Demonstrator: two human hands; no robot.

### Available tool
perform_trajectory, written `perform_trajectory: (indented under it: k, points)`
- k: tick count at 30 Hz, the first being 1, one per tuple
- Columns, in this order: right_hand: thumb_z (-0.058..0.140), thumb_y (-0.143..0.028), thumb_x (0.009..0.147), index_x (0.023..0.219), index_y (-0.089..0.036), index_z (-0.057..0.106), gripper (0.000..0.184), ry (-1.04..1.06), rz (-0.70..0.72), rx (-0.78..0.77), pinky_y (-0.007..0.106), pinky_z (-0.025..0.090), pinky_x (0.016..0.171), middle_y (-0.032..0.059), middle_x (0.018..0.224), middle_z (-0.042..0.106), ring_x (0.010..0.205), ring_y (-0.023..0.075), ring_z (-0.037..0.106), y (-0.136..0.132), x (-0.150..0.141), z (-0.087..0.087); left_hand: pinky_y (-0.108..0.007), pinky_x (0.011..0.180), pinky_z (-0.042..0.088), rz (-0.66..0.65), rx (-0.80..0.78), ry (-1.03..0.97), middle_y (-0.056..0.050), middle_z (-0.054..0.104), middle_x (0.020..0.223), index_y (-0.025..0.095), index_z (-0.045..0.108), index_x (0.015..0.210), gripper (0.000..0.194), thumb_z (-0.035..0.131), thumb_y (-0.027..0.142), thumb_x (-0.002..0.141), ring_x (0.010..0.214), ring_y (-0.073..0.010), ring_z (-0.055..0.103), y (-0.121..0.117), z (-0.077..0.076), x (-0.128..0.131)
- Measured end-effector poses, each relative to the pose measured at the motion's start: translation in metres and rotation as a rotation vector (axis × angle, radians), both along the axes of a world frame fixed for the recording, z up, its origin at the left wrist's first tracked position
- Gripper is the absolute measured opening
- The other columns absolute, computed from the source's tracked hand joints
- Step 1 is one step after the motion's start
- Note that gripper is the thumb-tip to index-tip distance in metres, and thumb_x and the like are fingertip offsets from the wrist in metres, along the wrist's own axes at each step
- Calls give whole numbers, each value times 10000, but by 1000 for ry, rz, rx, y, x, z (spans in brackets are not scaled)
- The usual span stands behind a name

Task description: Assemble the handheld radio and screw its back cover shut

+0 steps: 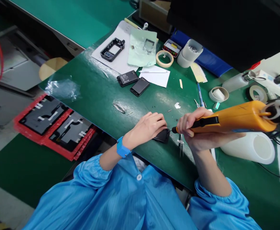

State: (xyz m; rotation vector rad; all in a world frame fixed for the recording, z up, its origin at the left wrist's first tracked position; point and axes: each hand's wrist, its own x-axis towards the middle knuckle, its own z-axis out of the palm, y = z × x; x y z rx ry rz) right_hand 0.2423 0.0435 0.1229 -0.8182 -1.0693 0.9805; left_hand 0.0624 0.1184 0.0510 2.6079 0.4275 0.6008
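My right hand [195, 127] is wrapped round an orange electric screwdriver [240, 118]. Its dark tip points left and meets the right end of a small black handheld device [163, 136] on the green bench. My left hand [148, 126] lies over that device with fingers curled, gripping its far edge and hiding much of it. Just right of the device are metal tweezers [181, 146]. Farther back lie two black phone-like units [140, 86] and an open black device housing [112, 49] on white paper.
A tape roll [164, 58], a white cup of small parts [192, 51] and a pen [200, 95] stand or lie toward the back. At right is a large white roll [250, 147]. Red-wrapped panels [56, 124] sit below the bench's left edge, near clear plastic film [62, 88].
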Motion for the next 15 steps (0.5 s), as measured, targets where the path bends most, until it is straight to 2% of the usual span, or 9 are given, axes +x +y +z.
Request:
perform_trajectory:
  k: [8,11,15]
  points:
    - [716,-1070,752,665,-253,632,826,-19,69,-96,273,217,365,-80,417,355,316,109,265,-2,-5,7,-361,865,473,10,-5,26,-66,761,1068,203,741,1129,387,412,367,1252,998,-224,699,-2,-2,2]
    - [737,-1041,780,676,-252,647,801,-28,90,-113,278,224,391,-79,424,356,344,117,281,-5,-3,7,-366,843,465,11,13,20,-71,757,1065,191,735,1122,388,408,354,1253,982,-226,691,-3,-1,1]
    - [656,-991,904,663,-255,669,775,-137,142,-91,305,296,414,-46,419,394,365,149,353,-8,5,5,-368,838,458,7,2,33,-73,751,1062,195,732,1111,378,413,344,1250,986,-230,685,-4,1,1]
